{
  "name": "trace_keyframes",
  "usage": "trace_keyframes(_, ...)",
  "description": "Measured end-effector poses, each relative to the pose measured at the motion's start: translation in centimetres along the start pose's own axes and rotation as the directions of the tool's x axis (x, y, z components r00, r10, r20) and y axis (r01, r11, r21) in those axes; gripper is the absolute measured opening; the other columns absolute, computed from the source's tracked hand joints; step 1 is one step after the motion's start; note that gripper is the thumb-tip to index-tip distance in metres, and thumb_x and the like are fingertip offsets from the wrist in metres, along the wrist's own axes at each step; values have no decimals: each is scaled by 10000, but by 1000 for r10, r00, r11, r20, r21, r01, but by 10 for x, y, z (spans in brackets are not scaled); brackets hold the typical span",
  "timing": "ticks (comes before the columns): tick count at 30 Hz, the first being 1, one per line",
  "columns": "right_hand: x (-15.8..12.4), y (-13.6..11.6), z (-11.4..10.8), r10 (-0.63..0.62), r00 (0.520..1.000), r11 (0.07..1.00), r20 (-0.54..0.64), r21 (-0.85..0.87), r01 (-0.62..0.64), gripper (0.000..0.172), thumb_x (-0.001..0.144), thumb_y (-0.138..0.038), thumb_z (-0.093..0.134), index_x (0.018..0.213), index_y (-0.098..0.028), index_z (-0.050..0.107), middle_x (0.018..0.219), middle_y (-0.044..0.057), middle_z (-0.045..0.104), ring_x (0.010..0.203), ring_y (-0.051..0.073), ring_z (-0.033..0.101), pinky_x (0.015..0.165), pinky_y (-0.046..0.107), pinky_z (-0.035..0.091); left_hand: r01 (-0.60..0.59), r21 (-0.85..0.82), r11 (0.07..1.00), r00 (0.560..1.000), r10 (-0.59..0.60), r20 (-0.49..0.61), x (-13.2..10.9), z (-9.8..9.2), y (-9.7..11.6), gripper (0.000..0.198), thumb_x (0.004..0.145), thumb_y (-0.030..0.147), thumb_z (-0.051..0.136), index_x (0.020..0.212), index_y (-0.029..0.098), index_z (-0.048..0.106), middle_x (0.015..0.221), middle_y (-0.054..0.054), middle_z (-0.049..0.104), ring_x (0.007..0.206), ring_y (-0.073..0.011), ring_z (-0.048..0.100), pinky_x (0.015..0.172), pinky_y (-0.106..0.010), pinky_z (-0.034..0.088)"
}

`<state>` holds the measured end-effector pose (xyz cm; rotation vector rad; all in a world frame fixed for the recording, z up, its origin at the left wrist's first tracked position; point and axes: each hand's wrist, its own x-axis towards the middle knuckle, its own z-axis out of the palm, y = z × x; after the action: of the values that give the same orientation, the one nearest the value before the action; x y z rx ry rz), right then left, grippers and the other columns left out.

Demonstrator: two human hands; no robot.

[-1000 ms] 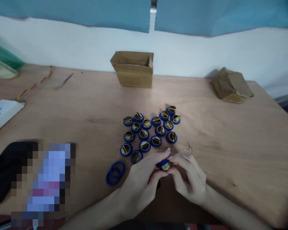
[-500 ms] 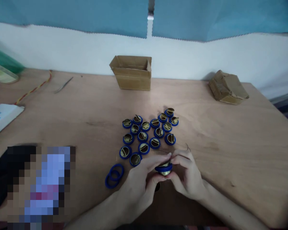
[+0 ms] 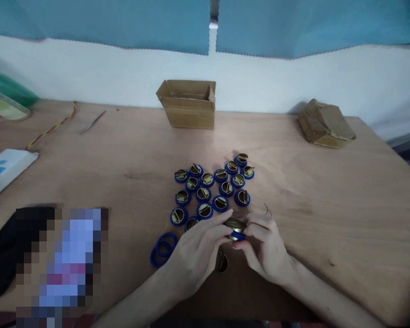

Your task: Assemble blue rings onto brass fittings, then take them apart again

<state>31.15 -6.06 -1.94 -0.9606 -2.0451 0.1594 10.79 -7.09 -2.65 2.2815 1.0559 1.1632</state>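
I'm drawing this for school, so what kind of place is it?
Probably an indoor workspace, at home or in a workshop: a wooden table, many brass-coloured parts with blue rings, and an open cardboard box.

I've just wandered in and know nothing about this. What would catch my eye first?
Probably the blue-ringed metal pieces, clustered on the middle of the wooden table. Just in front of them, the left hand and right hand meet around another brass-coloured piece with blue on it. Farther back, an open cardboard box stands near the white wall.
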Motion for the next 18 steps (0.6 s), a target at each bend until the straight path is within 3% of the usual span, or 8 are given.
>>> trace_keyframes(4, 0, -5, -4, -17, 1000, 1000, -22, -9, 17, 182, 977, -235, 631, 1140, -181, 572, 1007, 88, 619, 919, 206, 676, 766, 308, 638, 147, -22, 989, 987, -148, -66, -1, 5, 1, 263, 987, 71, 499, 1198, 219, 548, 1296, -103, 732, 1056, -188, 769, 860, -278, 666)
trace_keyframes(9, 1, -7, -6, 103, 993, 989, 62, 96, -108, 279, 973, -271, 641, 1229, -218, 547, 1149, 111, 649, 1060, 237, 689, 864, 350, 638, 282, -69, 957, 954, -287, -82, -6, 9, 0, 155, 1005, 147, 475, 1079, 261, 551, 1065, -47, 800, 925, -191, 797, 721, -272, 684)
trace_keyframes(13, 1, -8, -2, 165, 981, 953, 105, 238, -186, 263, 987, -211, 597, 1235, -244, 515, 1211, 114, 678, 1063, 231, 718, 843, 359, 651, 255, -60, 965, 961, -260, -100, -8, 9, 2, 154, 964, 145, 534, 1071, 252, 567, 879, -2, 773, 727, -155, 783, 646, -232, 658)
trace_keyframes(18, -2, -9, 3, 183, 983, 932, 32, 312, -184, 349, 975, -117, 565, 1287, -237, 465, 1221, 120, 669, 1100, 220, 703, 836, 366, 653, 194, -91, 977, 969, -205, -139, 2, 7, 4, 156, 998, 139, 505, 1113, 242, 529, 1013, -49, 770, 916, -175, 782, 765, -282, 666)
